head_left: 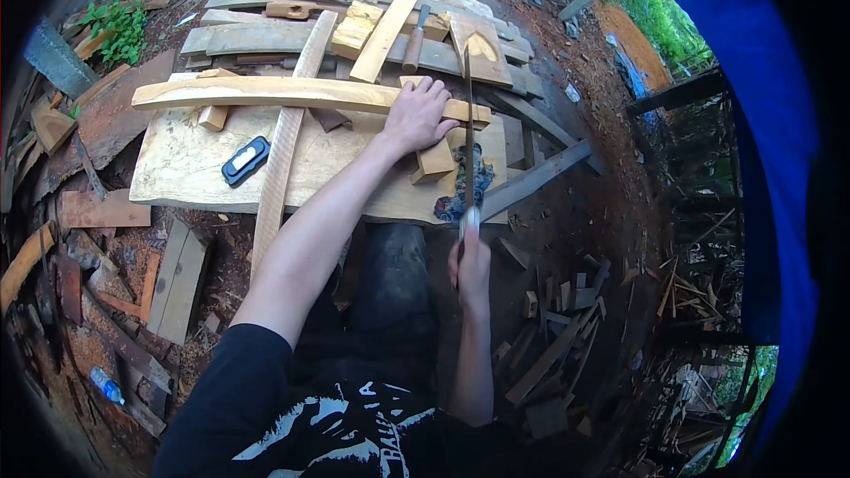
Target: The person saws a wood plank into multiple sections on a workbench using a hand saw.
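Note:
My left hand (418,115) is closed over the long wooden beam (292,92), close to its right end, with the fingers over its far edge. In my right hand (472,265) is the handle of a handsaw (471,159). The saw's narrow blade points away from me and crosses the beam just right of my left hand. Small wood blocks (434,162) lie under and beside the beam on a thick plank workbench (190,155). Under the saw, a dark crumpled cloth (481,179) lies at the bench's right end.
A chisel (416,40), a wooden hand plane (290,9) and loose boards (390,26) lie farther back. A black-edged tool (246,161) sits on the bench's left. A thin slat (288,142) passes beneath the beam. Offcuts (567,327) and a plastic bottle (106,385) litter the ground.

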Motion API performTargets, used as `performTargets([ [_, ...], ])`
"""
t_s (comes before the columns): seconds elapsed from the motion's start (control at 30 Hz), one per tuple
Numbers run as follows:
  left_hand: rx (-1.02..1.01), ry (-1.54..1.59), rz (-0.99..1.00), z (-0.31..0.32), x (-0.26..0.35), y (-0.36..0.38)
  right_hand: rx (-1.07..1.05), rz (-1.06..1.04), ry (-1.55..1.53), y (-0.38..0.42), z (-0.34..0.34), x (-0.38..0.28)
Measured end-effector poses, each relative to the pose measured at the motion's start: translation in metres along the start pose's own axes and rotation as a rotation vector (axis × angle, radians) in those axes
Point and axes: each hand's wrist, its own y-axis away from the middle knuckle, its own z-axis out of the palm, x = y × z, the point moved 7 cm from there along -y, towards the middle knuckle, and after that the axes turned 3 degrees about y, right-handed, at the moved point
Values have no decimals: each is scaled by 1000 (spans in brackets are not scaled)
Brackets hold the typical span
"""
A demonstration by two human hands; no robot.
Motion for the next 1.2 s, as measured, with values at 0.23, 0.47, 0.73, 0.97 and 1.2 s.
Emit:
performTargets([
  [0.23, 64, -12, 9, -2, 1, 0, 63, 34, -80, -87, 20, -29],
  [0.47, 60, -22, -32, 1, 1, 1, 12, -47, -55, 1, 1, 13],
  [0.73, 23, -34, 4, 5, 1, 2, -58, 74, -30, 130, -41, 47],
  [0.97, -30, -28, 0, -1, 1, -2, -7, -16, 30, 11, -14, 11],
  [1.2, 43, -34, 6, -3, 3, -1, 75, 3, -85, -90, 21, -32],
])
